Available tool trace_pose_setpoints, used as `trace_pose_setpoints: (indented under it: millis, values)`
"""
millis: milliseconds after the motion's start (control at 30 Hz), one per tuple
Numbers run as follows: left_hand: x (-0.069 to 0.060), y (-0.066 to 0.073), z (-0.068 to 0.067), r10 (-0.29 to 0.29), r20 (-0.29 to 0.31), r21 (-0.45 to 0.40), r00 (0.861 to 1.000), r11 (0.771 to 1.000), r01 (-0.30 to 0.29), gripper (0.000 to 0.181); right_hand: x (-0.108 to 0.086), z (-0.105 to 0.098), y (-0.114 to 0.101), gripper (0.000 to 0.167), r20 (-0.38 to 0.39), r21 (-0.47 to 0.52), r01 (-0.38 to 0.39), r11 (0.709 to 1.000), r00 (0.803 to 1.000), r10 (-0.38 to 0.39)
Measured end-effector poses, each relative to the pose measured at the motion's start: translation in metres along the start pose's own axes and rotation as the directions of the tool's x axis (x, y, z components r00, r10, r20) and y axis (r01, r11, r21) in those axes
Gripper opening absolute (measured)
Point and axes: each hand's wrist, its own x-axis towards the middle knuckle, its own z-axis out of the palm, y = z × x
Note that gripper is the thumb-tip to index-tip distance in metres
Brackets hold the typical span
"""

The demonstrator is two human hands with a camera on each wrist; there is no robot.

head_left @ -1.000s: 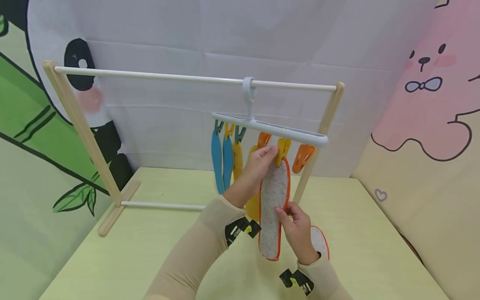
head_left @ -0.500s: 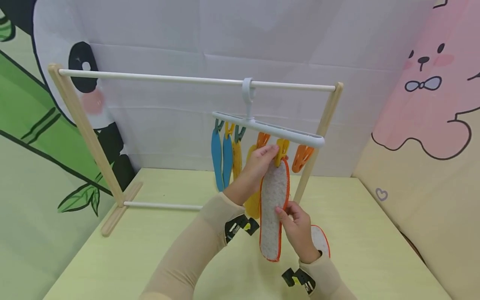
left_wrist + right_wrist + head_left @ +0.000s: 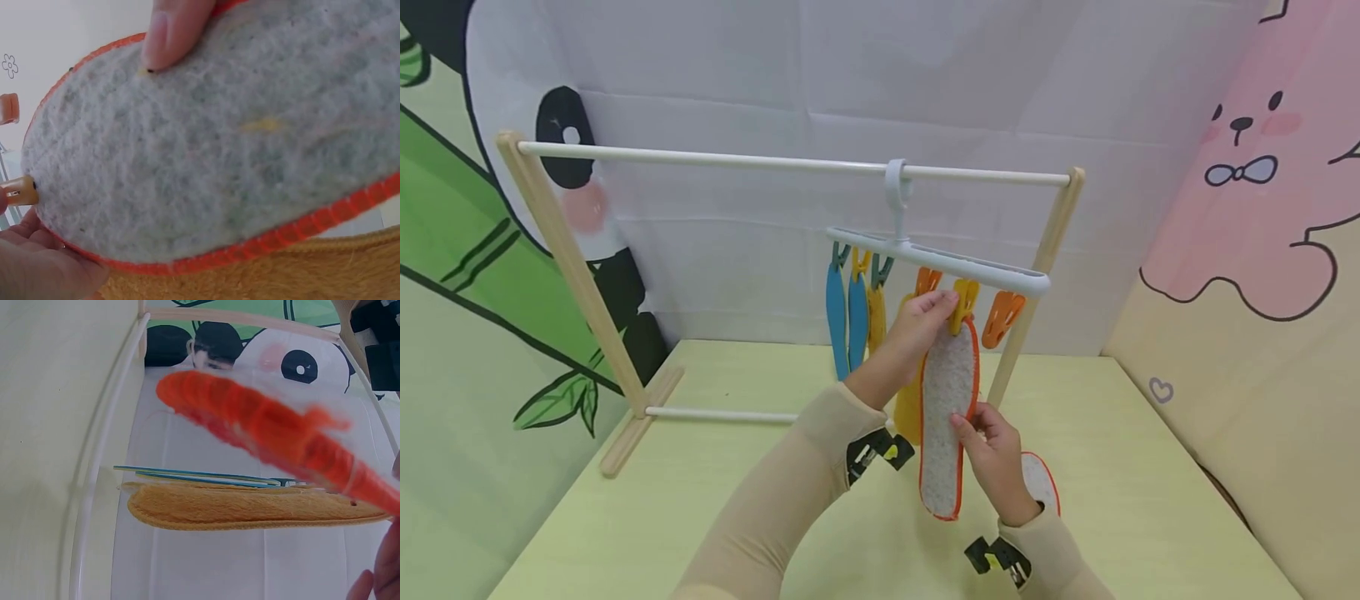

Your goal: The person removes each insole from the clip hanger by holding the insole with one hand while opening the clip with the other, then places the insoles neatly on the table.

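A grey felt insole (image 3: 947,417) with orange stitched edging hangs from the hanger by a yellow clothespin (image 3: 964,305). With thumb and fingers my left hand (image 3: 910,333) pinches that clothespin at the insole's top end. Lower down, my right hand (image 3: 996,454) grips the insole's right edge, thumb on the front face. In the left wrist view the grey face (image 3: 206,150) fills the picture, the clothespin (image 3: 22,190) at its tip. The right wrist view shows the orange edge (image 3: 269,431) close up, blurred.
The pale hanger (image 3: 970,268) hooks over the rack's white bar (image 3: 700,157). Blue insoles (image 3: 837,317) and yellow ones (image 3: 907,412) hang on it, left of the hands. An orange clothespin (image 3: 1003,318) dangles unloaded at right. Another grey insole (image 3: 1039,483) lies on the table, partly hidden.
Both hands stay on the clothespin and the insole, almost still. The hanger's right end has shifted slightly left, and the camera view has moved a little.
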Motion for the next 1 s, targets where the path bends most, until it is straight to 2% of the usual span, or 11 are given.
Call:
trace_pose_setpoints:
  millis: [467, 700, 1000]
  values:
    - [0.003, 0.000, -0.001, 0.007, -0.006, 0.042, 1.000, 0.999, -0.007, 0.034, 0.003, 0.001, 0.006, 0.006, 0.002, -0.025, 0.004, 1.000, 1.000, -0.004]
    - [0.004, 0.002, 0.002, -0.040, -0.021, 0.050, 0.999, 0.998, 0.041, 0.036, 0.003, 0.001, 0.006, 0.007, 0.007, -0.016, -0.018, 1.000, 1.000, 0.018]
    - [0.008, 0.003, 0.000, -0.052, -0.040, 0.038, 0.998, 0.998, 0.054, 0.033, 0.006, -0.002, 0.012, 0.007, 0.017, -0.015, 0.008, 1.000, 1.000, -0.008]
